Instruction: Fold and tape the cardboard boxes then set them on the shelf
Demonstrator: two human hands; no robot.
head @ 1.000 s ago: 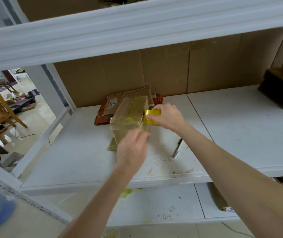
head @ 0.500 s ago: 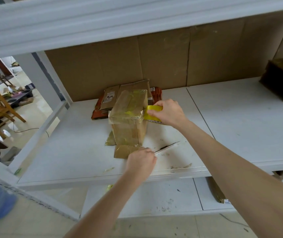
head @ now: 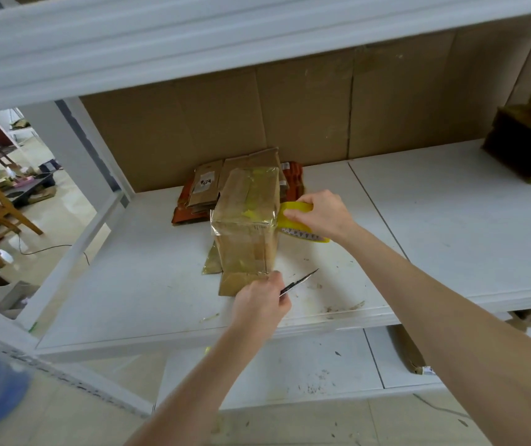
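Cardboard box (head: 246,226) stands upright on the white shelf (head: 434,220), its top and sides covered in glossy yellowish tape. One brown flap (head: 233,284) lies flat on the shelf at the front foot of the box.

Right hand (head: 320,215): grips a yellow tape roll (head: 296,206) against the box's upper right edge.

Left hand (head: 260,304): clenched round a knife at the box's front lower corner. The blade (head: 299,280) points away from the box to the right.

A stack of flattened cartons (head: 206,185) lies directly behind the box. A dark box (head: 518,146) sits well apart to its right.
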